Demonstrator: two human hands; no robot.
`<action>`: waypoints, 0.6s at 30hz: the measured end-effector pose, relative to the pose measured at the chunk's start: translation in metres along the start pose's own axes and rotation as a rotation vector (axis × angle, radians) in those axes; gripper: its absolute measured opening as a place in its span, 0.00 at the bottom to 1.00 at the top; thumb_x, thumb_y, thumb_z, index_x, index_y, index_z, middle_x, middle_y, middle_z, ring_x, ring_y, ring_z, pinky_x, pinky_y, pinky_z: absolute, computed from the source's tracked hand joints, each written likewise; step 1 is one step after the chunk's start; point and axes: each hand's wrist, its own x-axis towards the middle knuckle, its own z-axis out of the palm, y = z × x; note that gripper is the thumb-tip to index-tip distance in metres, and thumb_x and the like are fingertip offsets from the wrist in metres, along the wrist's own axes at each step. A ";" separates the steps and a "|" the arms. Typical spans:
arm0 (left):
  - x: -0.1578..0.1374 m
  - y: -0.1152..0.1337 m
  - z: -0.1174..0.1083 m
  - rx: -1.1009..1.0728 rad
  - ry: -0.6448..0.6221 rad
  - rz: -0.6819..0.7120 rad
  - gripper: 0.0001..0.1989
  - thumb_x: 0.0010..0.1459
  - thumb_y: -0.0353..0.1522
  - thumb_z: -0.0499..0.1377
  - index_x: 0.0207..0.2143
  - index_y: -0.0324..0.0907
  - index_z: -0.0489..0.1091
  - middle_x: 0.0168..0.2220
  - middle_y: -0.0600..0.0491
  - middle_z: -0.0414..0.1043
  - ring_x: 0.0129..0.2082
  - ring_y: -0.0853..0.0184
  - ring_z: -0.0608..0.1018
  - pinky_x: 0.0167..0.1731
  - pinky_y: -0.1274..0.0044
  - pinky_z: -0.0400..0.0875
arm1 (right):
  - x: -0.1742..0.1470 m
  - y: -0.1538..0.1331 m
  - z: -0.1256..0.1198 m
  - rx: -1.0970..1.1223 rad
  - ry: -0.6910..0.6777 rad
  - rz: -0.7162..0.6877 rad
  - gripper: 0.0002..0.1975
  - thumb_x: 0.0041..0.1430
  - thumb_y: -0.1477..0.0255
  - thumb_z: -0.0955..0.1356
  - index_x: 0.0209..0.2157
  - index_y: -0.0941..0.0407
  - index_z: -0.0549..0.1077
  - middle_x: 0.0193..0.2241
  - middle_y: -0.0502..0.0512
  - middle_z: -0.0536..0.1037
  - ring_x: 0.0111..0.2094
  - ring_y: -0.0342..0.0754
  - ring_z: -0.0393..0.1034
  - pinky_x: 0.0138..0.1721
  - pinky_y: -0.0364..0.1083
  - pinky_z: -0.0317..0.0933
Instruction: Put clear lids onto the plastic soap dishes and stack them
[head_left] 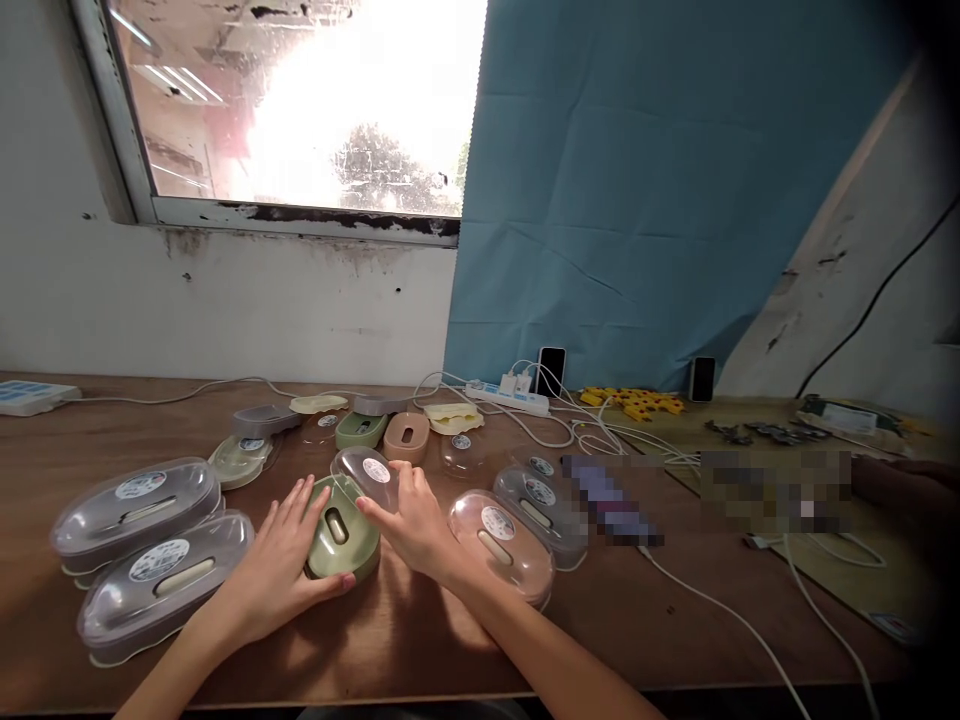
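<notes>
A green oval box (356,548) with a slot-shaped opening in its top sits on the table in front of me. My left hand (276,560) steadies it, fingers along its left side and thumb at its near edge. In my right hand (415,520) is a clear plastic lid (358,466) with a round sticker, pinched at its right side. That lid is tilted over the far end of the box. To the left stand two grey boxes (154,580) under clear lids. Right of my right hand lie a lidded pink box (517,555) and a lidded grey box (566,530).
Farther back are a small green box (361,430), a peach box (406,437) and loose clear lids (461,455). A power strip (510,398) with white cables lies by the wall. Yellow parts (637,402) and a phone (551,370) are nearby. Another person's hand (892,485) shows at right.
</notes>
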 end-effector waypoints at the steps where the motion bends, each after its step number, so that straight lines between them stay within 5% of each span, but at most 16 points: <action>1: 0.004 0.001 -0.001 -0.004 -0.059 -0.025 0.45 0.50 0.56 0.54 0.62 0.37 0.51 0.66 0.35 0.42 0.64 0.44 0.49 0.57 0.51 0.51 | 0.000 0.000 -0.001 0.010 0.008 0.006 0.34 0.53 0.56 0.67 0.55 0.63 0.59 0.49 0.66 0.64 0.53 0.58 0.60 0.54 0.54 0.55; 7: 0.016 0.013 -0.010 -0.035 -0.158 -0.152 0.40 0.51 0.55 0.53 0.59 0.38 0.58 0.63 0.36 0.49 0.60 0.47 0.62 0.54 0.61 0.62 | -0.003 0.000 0.000 0.074 0.066 -0.002 0.31 0.54 0.57 0.67 0.54 0.60 0.59 0.49 0.64 0.64 0.53 0.58 0.59 0.53 0.54 0.55; 14: 0.043 0.024 -0.024 0.009 -0.265 -0.118 0.49 0.42 0.55 0.59 0.64 0.49 0.49 0.61 0.36 0.53 0.57 0.41 0.62 0.50 0.60 0.62 | 0.001 0.008 0.009 0.173 0.039 0.036 0.32 0.52 0.56 0.67 0.52 0.60 0.60 0.47 0.64 0.64 0.48 0.58 0.65 0.49 0.54 0.59; 18: 0.060 0.028 -0.027 0.043 -0.325 -0.093 0.49 0.39 0.59 0.58 0.62 0.50 0.54 0.61 0.35 0.53 0.57 0.36 0.61 0.51 0.56 0.57 | 0.004 0.016 0.014 0.271 0.047 0.055 0.31 0.51 0.54 0.67 0.51 0.59 0.61 0.47 0.63 0.65 0.48 0.56 0.65 0.49 0.53 0.59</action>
